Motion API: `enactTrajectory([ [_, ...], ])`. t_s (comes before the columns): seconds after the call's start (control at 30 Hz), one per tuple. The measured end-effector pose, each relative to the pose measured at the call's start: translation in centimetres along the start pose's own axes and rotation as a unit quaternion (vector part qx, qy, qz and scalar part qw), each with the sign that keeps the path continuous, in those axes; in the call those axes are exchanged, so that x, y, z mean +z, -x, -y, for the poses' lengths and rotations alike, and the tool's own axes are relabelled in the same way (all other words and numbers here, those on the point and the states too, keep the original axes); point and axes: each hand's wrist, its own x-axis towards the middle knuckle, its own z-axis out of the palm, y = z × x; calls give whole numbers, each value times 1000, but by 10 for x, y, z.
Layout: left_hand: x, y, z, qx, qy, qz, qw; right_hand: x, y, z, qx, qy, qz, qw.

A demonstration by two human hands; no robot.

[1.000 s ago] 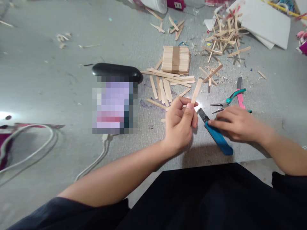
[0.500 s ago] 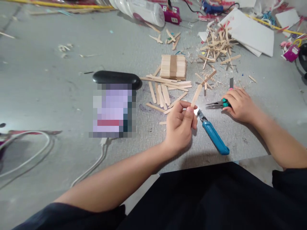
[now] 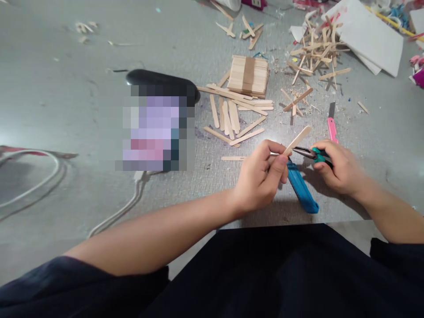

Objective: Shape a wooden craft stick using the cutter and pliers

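My left hand (image 3: 261,176) pinches a wooden craft stick (image 3: 298,139) that slants up to the right. My right hand (image 3: 341,165) grips green-handled pliers (image 3: 313,153), whose dark jaws meet the stick near its lower end. A blue utility knife (image 3: 302,191) lies on the grey floor just under both hands. Loose craft sticks (image 3: 232,117) are scattered beyond my left hand, with a taped bundle of sticks (image 3: 248,76) behind them.
A pink-handled blade (image 3: 331,126) lies past my right hand. A heap of glued sticks (image 3: 314,51) and white foam boards (image 3: 371,37) sit far right. A black case (image 3: 162,81), a blurred screen and a white cable (image 3: 132,203) are at left.
My right hand left the blue knife, took the pliers from the floor and brought them to the stick. My left hand tilted the stick further right.
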Motion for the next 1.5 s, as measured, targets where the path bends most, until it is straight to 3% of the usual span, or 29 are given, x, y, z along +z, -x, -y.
enactTrajectory([
  [0.73,-1,-6,-8,-26,-3,-1,1000,-5,-1,5,9,-14,14,1000],
  [0.93,-3,-14,-20,-7,-73,-44,996,-4,1,3,14,2,21,1000],
  [1.17,-4,-17,-27,-134,73,-18,988,0,2,-4,-15,44,-7,999],
  [1.5,-9,-21,-28,-168,151,25,974,2,0,-12,-37,48,-27,998],
])
